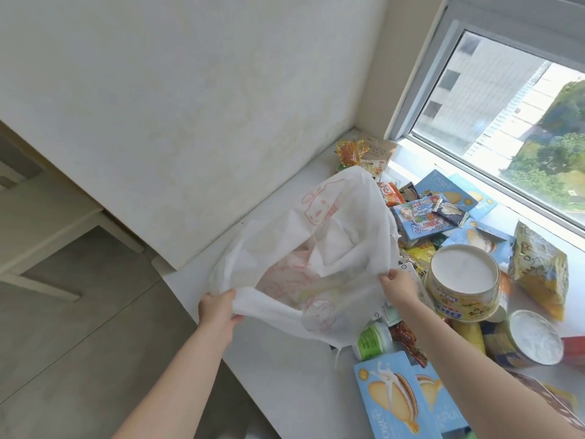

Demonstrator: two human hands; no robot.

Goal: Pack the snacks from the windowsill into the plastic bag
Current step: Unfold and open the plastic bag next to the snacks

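both hands hold the bag's mouth wide over the windowsill

the person stands at a white windowsill (278, 369) and holds a white plastic bag (319, 248) printed with faint red cartoon figures. the left hand (218, 308) pinches the near edge of the bag's mouth, thumb and fingers curled round the bunched film. the right hand (395, 283) grips the opposite edge, fingers closed on the plastic. the two hands are well apart, so the mouth gapes toward the camera; what lies inside cannot be made out through the creased film. the bag's far end rests on the sill, near the wall (177, 106).

the snacks lie in a loose heap on the sill, to the right of the bag and under the window (506, 99). a round tub with a white lid (462, 274) sits just beside the right hand, and a second white-lidded tub (535, 337) lies on its side nearer the camera. a pale blue biscuit box (392, 397) lies at the near end of the sill, below the right forearm. a small green and white cup (373, 340) stands between that box and the bag. a yellow and blue pouch (541, 267) leans at the far right. a blue cartoon box (421, 220) lies behind the bag, and an orange wrapper (443, 152) sits in the corner by the wall.
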